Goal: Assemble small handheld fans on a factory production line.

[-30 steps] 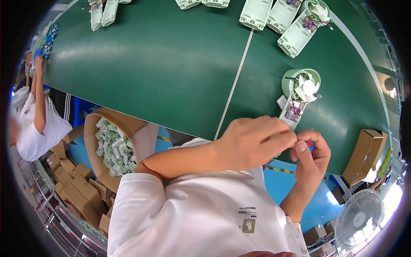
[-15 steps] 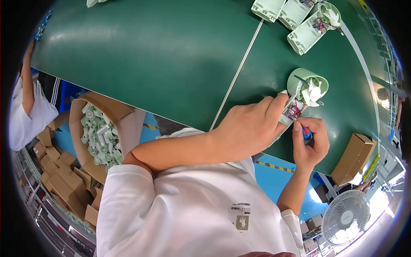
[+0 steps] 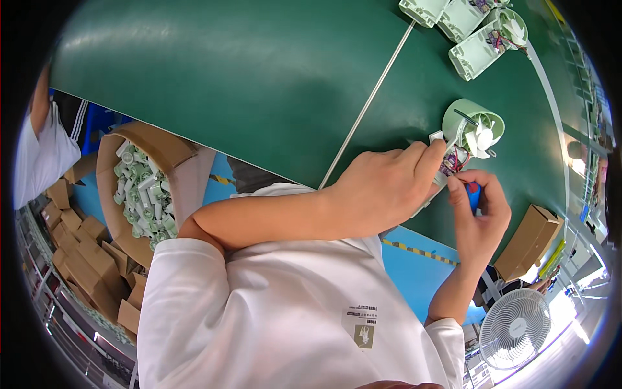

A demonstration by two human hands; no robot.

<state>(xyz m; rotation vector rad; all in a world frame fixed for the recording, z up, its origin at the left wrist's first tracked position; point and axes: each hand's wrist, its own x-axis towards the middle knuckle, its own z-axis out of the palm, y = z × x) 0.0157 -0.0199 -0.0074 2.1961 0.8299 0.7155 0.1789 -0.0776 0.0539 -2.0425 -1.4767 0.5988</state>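
Observation:
My left hand (image 3: 395,185) is closed on the handle part of a pale green handheld fan, pressing it against the green table. Beyond my fingers is the fan's round head (image 3: 453,117), with white blades (image 3: 481,138). A small purple circuit board (image 3: 449,163) with red and dark wires shows between my two hands. In my right hand (image 3: 484,217) is a small screwdriver (image 3: 473,196) with a blue and red handle, pinched by thumb and fingers. Its tip is hidden or too small to make out, close to the board. Most of the fan's handle is under my left hand.
Several open fan housings (image 3: 476,57) lie at the table's far right. A narrow seam (image 3: 369,100) crosses the green table (image 3: 227,84). Left below the edge, a carton (image 3: 126,220) holds pale green parts. A cardboard box (image 3: 530,243) and a white fan (image 3: 516,329) stand at right. Another person (image 3: 45,155) is at far left.
The whole view has shifted slightly. My right hand has turned a little, and more of the screwdriver's blue handle shows. My left hand keeps its hold on the handheld fan.

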